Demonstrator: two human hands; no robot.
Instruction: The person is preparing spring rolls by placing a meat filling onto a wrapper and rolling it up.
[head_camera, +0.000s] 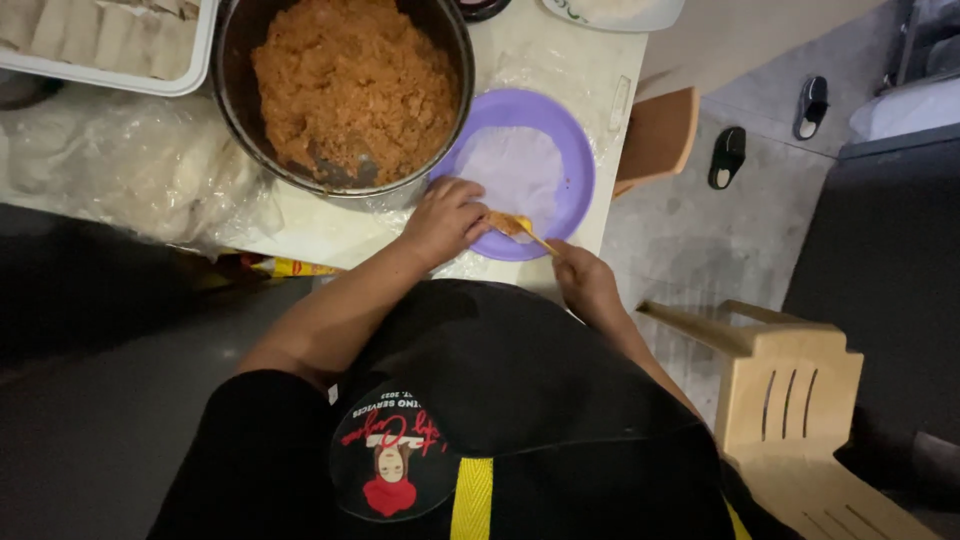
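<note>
A purple plate (565, 150) lies near the table's front edge with a thin white wrapper (510, 165) spread on it. My right hand (585, 280) grips a yellow spoon (520, 228) loaded with orange filling, its bowl at the plate's near rim. My left hand (445, 215) rests curled beside the spoon's bowl, fingers touching the filling and the wrapper's edge. A large dark pot (235, 90) full of orange minced filling (355, 85) stands just left of the plate.
A white tray (205, 60) of pale wrapped rolls sits at the back left. Clear plastic bags (130, 175) cover the table's left part. A wooden chair (790, 400) stands at my right, a stool (660, 135) beyond the table, slippers (727, 157) on the floor.
</note>
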